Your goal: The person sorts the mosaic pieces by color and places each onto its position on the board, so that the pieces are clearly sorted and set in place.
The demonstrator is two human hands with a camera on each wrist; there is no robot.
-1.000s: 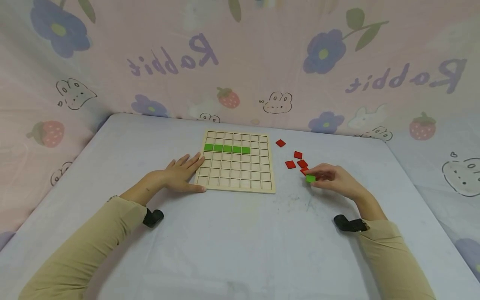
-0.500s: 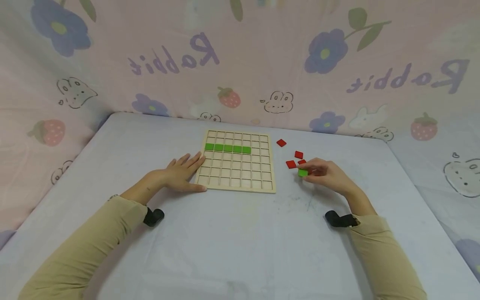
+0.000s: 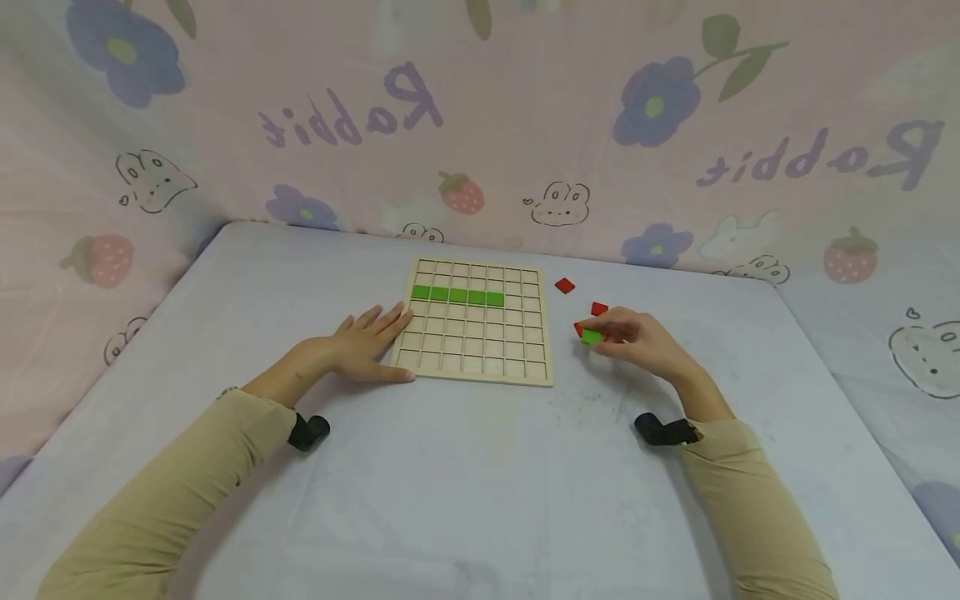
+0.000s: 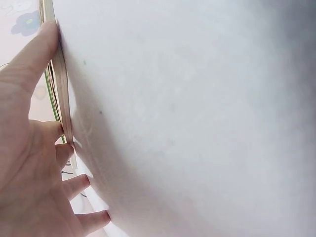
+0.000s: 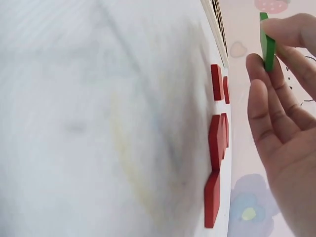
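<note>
In the head view a wooden grid board [image 3: 472, 342] lies flat on the table, and several green square tiles [image 3: 458, 296] fill part of one row from its left side. My left hand [image 3: 365, 344] rests with spread fingers against the board's left edge; the left wrist view shows its thumb and fingertips touching that edge. Between the thumb and fingers of my right hand [image 3: 640, 340] a green square tile [image 5: 267, 42] is pinched, raised above the table. Below that hand lie several red square tiles [image 5: 216, 143], partly hidden by it in the head view.
One red tile [image 3: 565, 286] lies apart, just right of the board's far corner. The white-covered table [image 3: 480, 483] meets a patterned cloth backdrop [image 3: 480, 125] at its far edge. A black wrist mount [image 3: 663, 430] sticks out from the right sleeve.
My right hand has moved left and slightly away from me with the green tile, now over the red tiles nearer the board. The left hand stays at the board's edge.
</note>
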